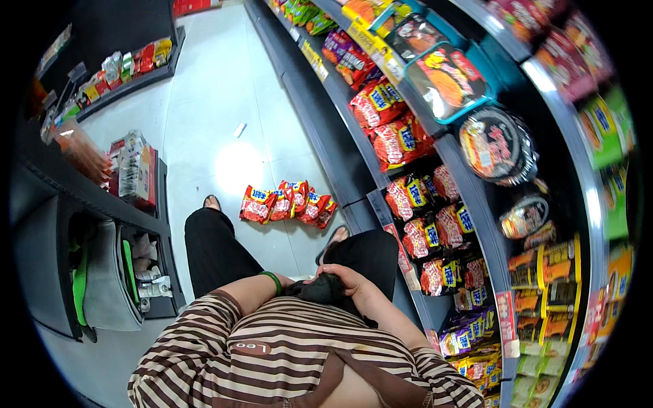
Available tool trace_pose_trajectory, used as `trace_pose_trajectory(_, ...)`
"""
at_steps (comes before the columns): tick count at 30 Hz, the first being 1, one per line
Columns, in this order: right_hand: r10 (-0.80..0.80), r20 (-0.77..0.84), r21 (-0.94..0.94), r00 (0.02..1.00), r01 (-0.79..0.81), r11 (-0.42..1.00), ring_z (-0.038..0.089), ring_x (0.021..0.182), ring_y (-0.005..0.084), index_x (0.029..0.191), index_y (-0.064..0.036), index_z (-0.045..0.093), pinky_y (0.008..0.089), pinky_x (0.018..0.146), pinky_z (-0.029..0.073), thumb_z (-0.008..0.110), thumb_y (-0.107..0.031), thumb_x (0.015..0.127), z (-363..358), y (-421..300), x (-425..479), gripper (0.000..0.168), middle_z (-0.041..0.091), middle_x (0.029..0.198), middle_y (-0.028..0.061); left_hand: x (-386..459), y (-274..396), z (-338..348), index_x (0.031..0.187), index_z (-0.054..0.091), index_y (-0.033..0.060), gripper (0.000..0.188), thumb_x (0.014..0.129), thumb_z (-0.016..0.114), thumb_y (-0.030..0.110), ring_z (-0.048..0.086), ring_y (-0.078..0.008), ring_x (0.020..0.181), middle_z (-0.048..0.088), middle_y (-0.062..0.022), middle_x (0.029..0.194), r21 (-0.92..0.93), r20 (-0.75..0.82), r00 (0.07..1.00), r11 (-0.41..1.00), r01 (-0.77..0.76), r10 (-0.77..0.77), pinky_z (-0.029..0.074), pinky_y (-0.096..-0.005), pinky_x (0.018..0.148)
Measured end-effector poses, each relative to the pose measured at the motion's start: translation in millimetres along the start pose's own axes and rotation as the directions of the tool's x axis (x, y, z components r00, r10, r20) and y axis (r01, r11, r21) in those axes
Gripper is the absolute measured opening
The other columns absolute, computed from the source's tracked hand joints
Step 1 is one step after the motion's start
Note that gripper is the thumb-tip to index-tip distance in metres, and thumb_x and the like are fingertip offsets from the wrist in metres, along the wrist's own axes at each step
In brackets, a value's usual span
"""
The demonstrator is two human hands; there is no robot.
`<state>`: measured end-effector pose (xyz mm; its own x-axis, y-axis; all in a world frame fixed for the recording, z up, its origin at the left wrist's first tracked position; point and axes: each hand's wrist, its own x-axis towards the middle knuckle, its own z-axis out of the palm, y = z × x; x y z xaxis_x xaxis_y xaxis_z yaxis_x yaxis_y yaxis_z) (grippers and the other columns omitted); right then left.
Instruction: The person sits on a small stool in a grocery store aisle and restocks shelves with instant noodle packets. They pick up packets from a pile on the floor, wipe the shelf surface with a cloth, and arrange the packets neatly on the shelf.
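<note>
A crumpled black cloth or thin bag is bunched up at my lap, in front of a brown-and-cream striped top. My right hand grips it, with the fingers curled over its upper edge. My left hand, below a green bangle, touches the bundle's other side. Its fingers are mostly hidden, so their grip is unclear. Past my knees, several red noodle packets lie overlapping on the pale tiled floor between my sandalled feet.
A shelf unit along the right holds packets, bowls and trays of noodles. To the left stand a low dark shelf with goods, a boxed pack and a grey folded item. A small white object lies farther off on the floor.
</note>
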<state>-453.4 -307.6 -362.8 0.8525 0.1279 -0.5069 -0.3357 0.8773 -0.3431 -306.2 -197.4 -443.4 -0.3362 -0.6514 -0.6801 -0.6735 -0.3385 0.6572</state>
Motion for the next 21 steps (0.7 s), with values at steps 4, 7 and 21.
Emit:
trace_pose_trajectory(4, 0.039, -0.050, -0.038, 0.998, -0.041, 0.998, 0.048, 0.107, 0.0319, 0.086, 0.002, 0.057, 0.0374, 0.090, 0.039, 0.050, -0.021, 0.081, -1, -12, 22, 0.025, 0.058, 0.098, 0.0197, -7, 2, -17, 0.109, 0.055, 0.0110, 0.047, 0.078, 0.044, 0.045, 0.055, -0.0275, 0.094, 0.058, -0.0129, 0.105, -0.086, 0.042, 0.999, 0.996, 0.024, -0.020, 0.043, -0.0339, 0.080)
trace_pose_trajectory(7, 0.082, -0.066, -0.112, 0.994, -0.089, 0.990, 0.056, 0.093, 0.0227, 0.082, 0.002, 0.057, 0.0294, 0.082, 0.042, 0.048, -0.017, 0.083, 6, -29, 45, 0.021, 0.060, 0.091, 0.0140, 0, -29, -5, 0.109, 0.056, 0.0117, 0.048, 0.078, 0.044, 0.046, 0.055, -0.0275, 0.094, 0.058, -0.0127, 0.105, -0.191, 0.135, 0.987, 0.976, 0.109, -0.084, 0.042, -0.0337, 0.080)
trace_pose_trajectory(21, 0.107, 0.001, -0.047, 0.994, -0.107, 0.993, 0.059, 0.084, 0.0199, 0.083, 0.000, 0.057, 0.0314, 0.078, 0.046, 0.050, -0.020, 0.081, 7, -139, 157, 0.021, 0.061, 0.088, 0.0127, 14, -135, -130, 0.105, 0.058, 0.0126, 0.054, 0.070, 0.049, 0.052, 0.053, -0.0283, 0.098, 0.058, -0.0131, 0.106, 0.037, 0.285, 0.913, 0.955, 0.295, -0.293, 0.040, -0.0339, 0.082)
